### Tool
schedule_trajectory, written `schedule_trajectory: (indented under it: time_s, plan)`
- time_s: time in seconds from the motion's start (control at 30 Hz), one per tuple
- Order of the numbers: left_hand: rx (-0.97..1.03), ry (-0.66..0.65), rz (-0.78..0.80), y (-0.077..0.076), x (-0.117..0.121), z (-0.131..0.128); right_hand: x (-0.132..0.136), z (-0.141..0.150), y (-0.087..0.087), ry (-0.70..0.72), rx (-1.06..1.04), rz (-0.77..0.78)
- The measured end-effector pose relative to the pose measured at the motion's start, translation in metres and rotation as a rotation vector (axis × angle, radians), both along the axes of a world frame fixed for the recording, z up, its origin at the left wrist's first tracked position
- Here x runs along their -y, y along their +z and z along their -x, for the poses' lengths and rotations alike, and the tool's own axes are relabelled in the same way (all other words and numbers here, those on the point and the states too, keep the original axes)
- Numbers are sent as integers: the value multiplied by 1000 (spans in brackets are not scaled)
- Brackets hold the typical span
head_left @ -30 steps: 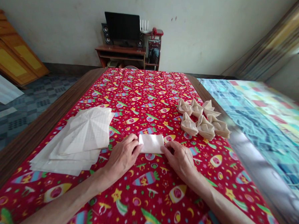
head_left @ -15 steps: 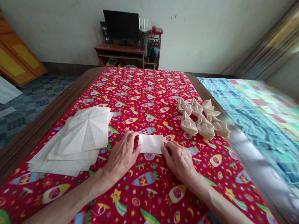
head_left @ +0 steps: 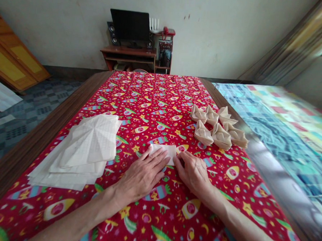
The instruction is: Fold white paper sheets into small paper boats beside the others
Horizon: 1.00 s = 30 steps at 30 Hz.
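Observation:
A small white rectangle of folded paper (head_left: pixel 171 152) lies flat on the red patterned cloth in front of me. Over its left part my left hand (head_left: pixel 147 172) rests palm down, fingers stretched out and covering much of the surface. At the paper's right edge, my right hand (head_left: pixel 192 169) has its fingers curled, with thumb and forefinger pinching that edge. To the left is a stack of creased white paper sheets (head_left: pixel 92 142). Several folded paper shapes (head_left: pixel 203 133) with pointed tips stand grouped in two rows to the right, beyond my right hand.
The red cloth (head_left: pixel 161 109) covers the middle of a table with brown side edges (head_left: pixel 84 87). A bed with a checked cover (head_left: pixel 269 115) adjoins on the right. At the far wall stands a desk (head_left: pixel 129 51) with a monitor (head_left: pixel 130 28) and a red telephone (head_left: pixel 169 31).
My left hand has let go of the paper's left edge and moved right, now lying flat across it. My right hand stays at the right edge.

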<state>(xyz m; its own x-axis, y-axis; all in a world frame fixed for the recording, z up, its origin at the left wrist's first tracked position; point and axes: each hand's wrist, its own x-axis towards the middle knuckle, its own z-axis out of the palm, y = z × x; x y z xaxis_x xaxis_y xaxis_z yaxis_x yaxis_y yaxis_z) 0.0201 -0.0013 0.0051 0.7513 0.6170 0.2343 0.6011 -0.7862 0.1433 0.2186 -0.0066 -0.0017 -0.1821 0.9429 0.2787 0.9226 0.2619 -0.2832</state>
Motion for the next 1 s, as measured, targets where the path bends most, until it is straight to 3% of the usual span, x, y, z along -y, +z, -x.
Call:
schedule_trajectory:
  time_s: [0.6,0.73,0.87,1.0]
  plan:
    - [4,-32,21,0,-2,2,-1,-1,-5,37,-53,-41]
    - [12,-24,23,-1,-2,2,4,1,-4,25,3,-117]
    - [-2,-21,31,0,-2,2,11,0,-6,244,120,-187]
    - [11,-15,17,0,0,3,16,-4,-8,415,155,-151]
